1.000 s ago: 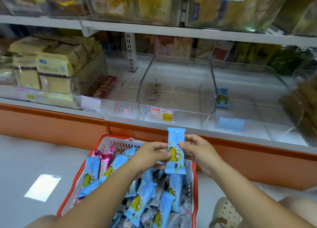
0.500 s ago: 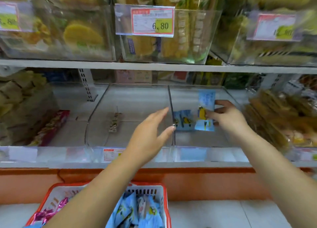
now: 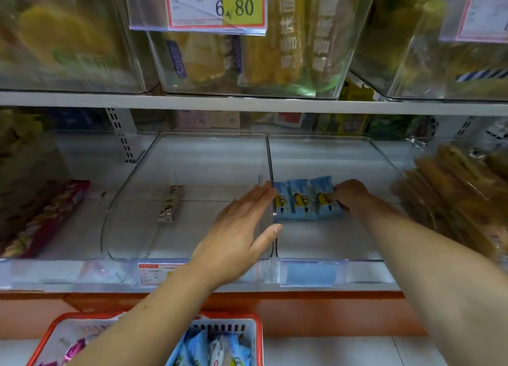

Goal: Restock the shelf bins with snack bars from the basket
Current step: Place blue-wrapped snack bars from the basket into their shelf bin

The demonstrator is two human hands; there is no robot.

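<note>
Left hand (image 3: pixel 242 233) reaches forward with fingers straight and together, its edge against the clear wall shared by two bins on the lower shelf; it holds nothing. Far to its left lies a red packet (image 3: pixel 46 217) with blurred print. Nearer that hand, inside the left bin (image 3: pixel 132 228), one brown bar (image 3: pixel 170 203) lies alone. Below the left wrist a red-bordered price label (image 3: pixel 151 273) sits on the shelf edge, its print too small to read. High above the left hand, a price tag (image 3: pixel 217 5) on an upper bin reads "6.80" on a yellow patch; to its right, yellow packets (image 3: pixel 286 35) carry pale Chinese characters.

Just right of the left hand, across the wall, three blue snack bars (image 3: pixel 299 200) printed with a yellow goggle-eyed cartoon figure lie side by side in the right bin (image 3: pixel 330 239). Right hand (image 3: pixel 349 195) has its fingers curled on the rightmost bar (image 3: pixel 321 192), gripping it. Below the right forearm is a plain blue label strip (image 3: pixel 310 273). Right of that hand are blurred brown packets (image 3: pixel 453 195).

Under both arms a red basket (image 3: pixel 233 316) holds more blue bars (image 3: pixel 198 346) and a pink wrapper (image 3: pixel 74 349). Shelf boards (image 3: pixel 247 103) are white, the base band (image 3: pixel 330 310) is orange, and the floor (image 3: pixel 330 352) is pale tile.
</note>
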